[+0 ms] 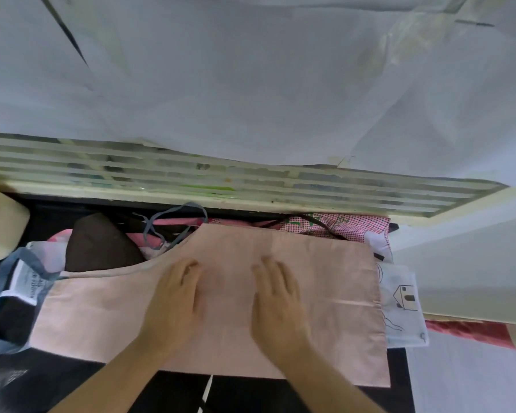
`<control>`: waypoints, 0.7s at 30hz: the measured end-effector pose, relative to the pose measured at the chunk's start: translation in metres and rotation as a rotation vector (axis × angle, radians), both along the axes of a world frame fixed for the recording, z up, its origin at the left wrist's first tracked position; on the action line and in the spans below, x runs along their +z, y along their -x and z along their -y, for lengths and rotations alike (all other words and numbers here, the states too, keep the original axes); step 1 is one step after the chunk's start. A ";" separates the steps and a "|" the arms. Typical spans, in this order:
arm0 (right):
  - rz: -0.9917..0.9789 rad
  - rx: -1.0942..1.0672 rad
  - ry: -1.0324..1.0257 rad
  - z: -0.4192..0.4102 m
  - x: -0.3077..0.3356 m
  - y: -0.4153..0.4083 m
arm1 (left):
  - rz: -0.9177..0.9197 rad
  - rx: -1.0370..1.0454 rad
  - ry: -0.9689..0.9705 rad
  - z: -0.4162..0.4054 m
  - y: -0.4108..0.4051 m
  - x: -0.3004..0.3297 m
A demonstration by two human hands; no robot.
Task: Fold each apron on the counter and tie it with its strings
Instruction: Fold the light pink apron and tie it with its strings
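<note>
The pink apron (280,293) is matt woven cloth, smooth under both palms. Behind it lies checked red-and-white fabric (334,226), and the black counter (295,394) looks glossy, perhaps polished stone, though blur hides detail.

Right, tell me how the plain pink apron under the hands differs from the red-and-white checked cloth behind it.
The plain pink apron is one unpatterned colour; the red-and-white checked cloth has a fine check with green marks. The pink apron lies spread flat and on top, with both hands, left and right, pressed open on it; the checked cloth is mostly hidden, only a strip showing behind the far edge, untouched. Both lie on the dark counter.
</note>
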State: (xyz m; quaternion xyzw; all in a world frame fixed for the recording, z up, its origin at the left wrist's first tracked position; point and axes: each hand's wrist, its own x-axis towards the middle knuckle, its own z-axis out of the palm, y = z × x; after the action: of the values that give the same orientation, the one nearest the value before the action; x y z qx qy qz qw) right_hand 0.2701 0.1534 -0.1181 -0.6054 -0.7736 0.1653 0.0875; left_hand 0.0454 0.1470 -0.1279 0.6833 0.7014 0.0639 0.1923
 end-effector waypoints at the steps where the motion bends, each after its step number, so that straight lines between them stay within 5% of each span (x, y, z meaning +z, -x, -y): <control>1: -0.023 0.048 0.023 0.014 -0.004 0.011 | 0.015 -0.015 0.040 0.006 -0.002 -0.008; 7: 0.047 0.117 0.144 0.035 -0.050 -0.005 | -0.074 0.030 0.173 0.026 0.031 -0.045; 21: 0.193 0.086 -0.055 0.036 -0.092 -0.028 | -0.222 -0.032 -0.074 0.040 0.093 -0.084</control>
State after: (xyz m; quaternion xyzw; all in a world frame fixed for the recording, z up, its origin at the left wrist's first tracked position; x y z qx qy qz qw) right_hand 0.2984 0.1169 -0.2102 -0.5821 -0.8080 0.0883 0.0219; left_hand -0.0475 0.1069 -0.2114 0.7040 0.7045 0.0106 0.0888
